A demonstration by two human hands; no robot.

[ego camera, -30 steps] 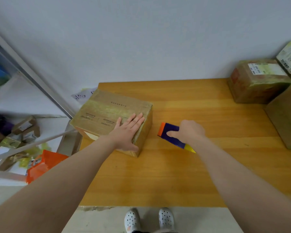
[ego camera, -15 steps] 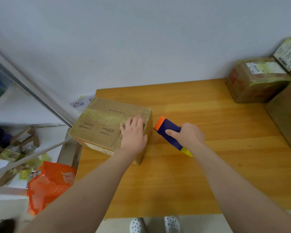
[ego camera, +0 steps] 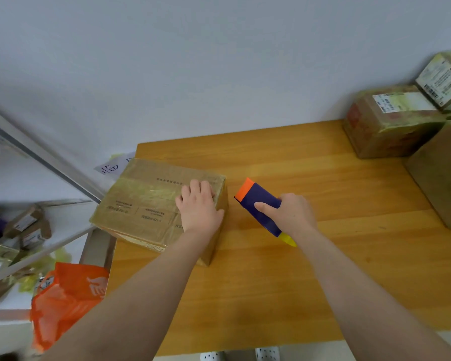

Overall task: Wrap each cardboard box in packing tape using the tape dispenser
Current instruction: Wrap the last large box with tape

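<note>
A flat cardboard box [ego camera: 146, 201], covered in shiny tape, lies at the left edge of the wooden table [ego camera: 284, 269] and overhangs it a little. My left hand [ego camera: 199, 208] rests palm down on the box's right end, fingers bent over the top near the right edge. Just right of the box, my right hand [ego camera: 289, 216] grips the tape dispenser [ego camera: 259, 207], a dark blue body with an orange front and a yellow tail. The dispenser's orange end points at the box's right side, a small gap away.
Taped cardboard boxes [ego camera: 385, 123] with shipping labels are stacked at the table's far right corner, and another brown box [ego camera: 443, 175] stands at the right edge. A metal shelf frame [ego camera: 44, 162] and an orange plastic bag [ego camera: 65, 300] are on the left, below table level.
My left hand slid to the right end of the box and its fingers curled from flat. My right hand brought the dispenser slightly closer to the box.
</note>
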